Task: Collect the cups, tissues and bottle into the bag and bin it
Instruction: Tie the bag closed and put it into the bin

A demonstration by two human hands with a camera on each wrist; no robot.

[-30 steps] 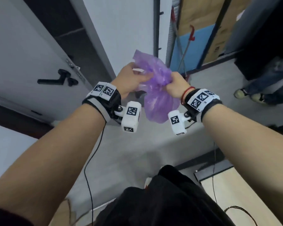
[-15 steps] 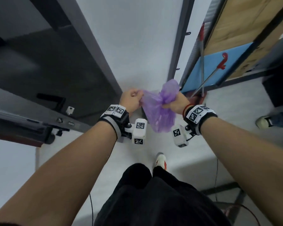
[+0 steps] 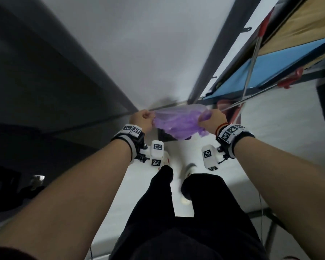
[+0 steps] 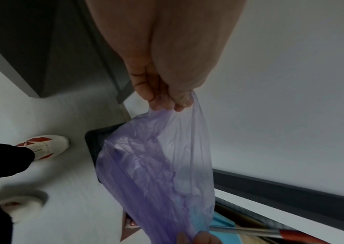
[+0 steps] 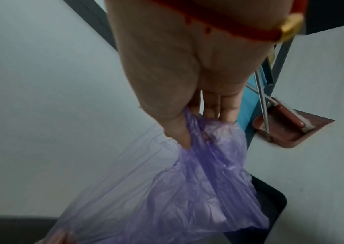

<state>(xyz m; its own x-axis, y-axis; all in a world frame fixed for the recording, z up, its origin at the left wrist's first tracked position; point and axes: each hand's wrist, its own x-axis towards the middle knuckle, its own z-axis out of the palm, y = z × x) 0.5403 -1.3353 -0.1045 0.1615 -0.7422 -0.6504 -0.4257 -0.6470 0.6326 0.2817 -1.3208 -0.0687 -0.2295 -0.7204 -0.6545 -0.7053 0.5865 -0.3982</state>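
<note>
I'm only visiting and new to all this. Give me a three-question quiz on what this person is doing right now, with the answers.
1. True or false: only the left hand holds the purple bag.
2. What dark container lies below the bag?
3. Which stands to the right of the bag: A) a red dustpan, B) a green bucket, C) a chair?

Key:
1. False: the right hand grips it too.
2. The black bin.
3. A, the dustpan.

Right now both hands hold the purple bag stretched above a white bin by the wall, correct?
Not quite: the bin is black, not white, as the right wrist view shows. The left hand and right hand do hold the purple bag stretched above it by the wall.
</note>
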